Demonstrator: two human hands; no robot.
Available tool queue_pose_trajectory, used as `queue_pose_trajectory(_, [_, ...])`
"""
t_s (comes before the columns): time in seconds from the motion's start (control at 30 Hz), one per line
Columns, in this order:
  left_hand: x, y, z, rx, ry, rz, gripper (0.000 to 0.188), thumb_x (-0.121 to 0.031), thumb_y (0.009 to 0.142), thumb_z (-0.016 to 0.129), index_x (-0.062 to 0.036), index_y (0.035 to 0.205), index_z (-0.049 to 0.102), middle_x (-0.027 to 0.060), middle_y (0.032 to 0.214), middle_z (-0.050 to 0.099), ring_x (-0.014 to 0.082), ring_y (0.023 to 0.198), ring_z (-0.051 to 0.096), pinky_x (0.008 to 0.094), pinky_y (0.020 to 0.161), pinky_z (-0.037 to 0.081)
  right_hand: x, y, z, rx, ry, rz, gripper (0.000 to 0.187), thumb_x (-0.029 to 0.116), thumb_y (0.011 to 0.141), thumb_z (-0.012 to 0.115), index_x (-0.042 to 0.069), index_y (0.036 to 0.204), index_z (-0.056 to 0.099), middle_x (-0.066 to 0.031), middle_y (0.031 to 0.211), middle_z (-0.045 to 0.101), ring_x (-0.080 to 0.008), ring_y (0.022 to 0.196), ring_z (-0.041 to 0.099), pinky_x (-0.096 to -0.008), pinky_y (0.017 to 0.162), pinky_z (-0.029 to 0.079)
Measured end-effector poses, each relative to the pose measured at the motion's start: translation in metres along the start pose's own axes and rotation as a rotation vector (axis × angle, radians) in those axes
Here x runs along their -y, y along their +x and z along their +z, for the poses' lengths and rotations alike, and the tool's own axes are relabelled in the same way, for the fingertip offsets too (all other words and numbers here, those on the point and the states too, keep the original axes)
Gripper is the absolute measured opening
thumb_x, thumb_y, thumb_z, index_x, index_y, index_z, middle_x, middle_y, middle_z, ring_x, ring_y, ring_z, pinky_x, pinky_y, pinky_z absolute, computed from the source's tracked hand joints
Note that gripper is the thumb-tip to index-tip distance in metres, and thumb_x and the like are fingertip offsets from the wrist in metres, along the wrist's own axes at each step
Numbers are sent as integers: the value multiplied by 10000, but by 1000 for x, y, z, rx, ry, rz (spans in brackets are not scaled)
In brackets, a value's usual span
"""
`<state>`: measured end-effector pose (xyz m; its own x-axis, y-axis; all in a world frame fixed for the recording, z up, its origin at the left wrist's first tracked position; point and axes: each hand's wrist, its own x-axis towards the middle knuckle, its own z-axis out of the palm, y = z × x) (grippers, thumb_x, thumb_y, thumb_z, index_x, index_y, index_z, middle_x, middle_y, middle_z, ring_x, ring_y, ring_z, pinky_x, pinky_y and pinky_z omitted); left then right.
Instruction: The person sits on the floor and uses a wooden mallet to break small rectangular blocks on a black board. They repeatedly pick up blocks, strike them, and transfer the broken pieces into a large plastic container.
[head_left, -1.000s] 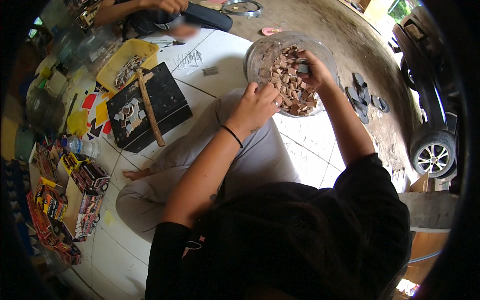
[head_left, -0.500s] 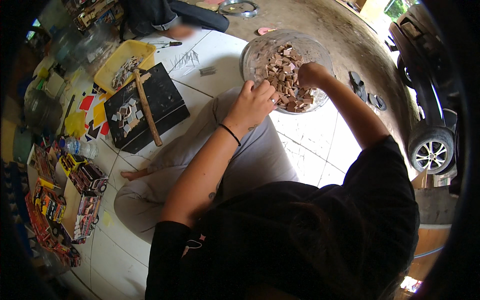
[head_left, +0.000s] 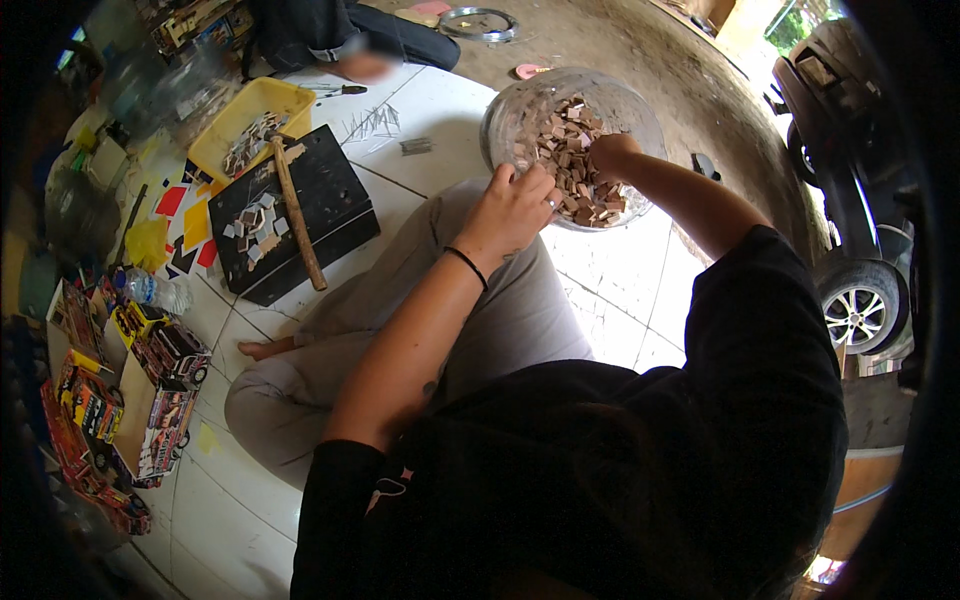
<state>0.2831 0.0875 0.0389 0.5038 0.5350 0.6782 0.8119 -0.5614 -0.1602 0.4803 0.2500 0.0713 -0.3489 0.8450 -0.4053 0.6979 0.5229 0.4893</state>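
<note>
A round clear plastic tub (head_left: 500, 105) holds many small brown wooden pieces (head_left: 572, 178). My right hand (head_left: 614, 156) reaches into the tub, bent down onto the pieces; its fingertips are hidden. At the tub's near left edge is my left hand (head_left: 515, 205), with a ring and curled fingers. Its thumb and fingers come together, and whatever they hold cannot be made out. Beneath my left forearm are my folded legs in grey trousers (head_left: 320, 375).
A hammer (head_left: 297, 215) and small grey pieces lie on a black box (head_left: 345, 190) at left. Behind it stands a yellow basin (head_left: 295, 98). Wooden toy trucks (head_left: 165, 345) crowd the lower left. Nails (head_left: 372, 122) lie on the tiles. Another person's leg (head_left: 400, 32) is at the far side.
My right hand has shifted slightly left and lower over the wooden pieces, its elbow drawn in a little. My left hand stays near the tub's edge. The whole view has tilted slightly.
</note>
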Motion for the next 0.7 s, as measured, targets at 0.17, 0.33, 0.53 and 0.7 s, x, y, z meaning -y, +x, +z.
queue_pose_trajectory(0.17, [0, -1, 1, 13, 16, 2, 149, -310, 800, 590, -162, 793, 601, -42, 877, 516, 137, 991, 448, 350, 792, 354, -19, 9, -5, -101, 211, 64, 475, 459, 645, 753, 20, 817, 705, -115, 721, 677, -284, 695, 659, -407, 614, 525])
queue_pose_trajectory(0.33, [0, -2, 0, -8, 40, 4, 162, -324, 797, 594, -163, 811, 597, -48, 882, 523, 135, 998, 443, 349, 794, 356, -46, 28, -5, -173, 847, 139, 391, 416, 633, 790, 54, 764, 721, -102, 613, 640, -266, 582, 616, -396, 579, 494])
queue_pose_trajectory(0.53, [0, -2, 1, -7, 53, -1, 154, -319, 805, 590, -165, 814, 595, -49, 886, 524, 136, 1006, 445, 351, 796, 357, -18, 11, 11, -29, 104, 124, 419, 363, 634, 826, 31, 858, 701, -97, 723, 690, -238, 594, 666, -338, 584, 546])
queue_pose_trajectory(0.7, [-1, -2, 2, -37, 44, 3, 147, -311, 808, 583, -165, 802, 602, -51, 876, 524, 125, 1010, 446, 350, 793, 358, -2, 1, 2, 42, 197, 188, 413, 300, 626, 823, 46, 926, 696, -117, 860, 697, -264, 774, 683, -371, 663, 557])
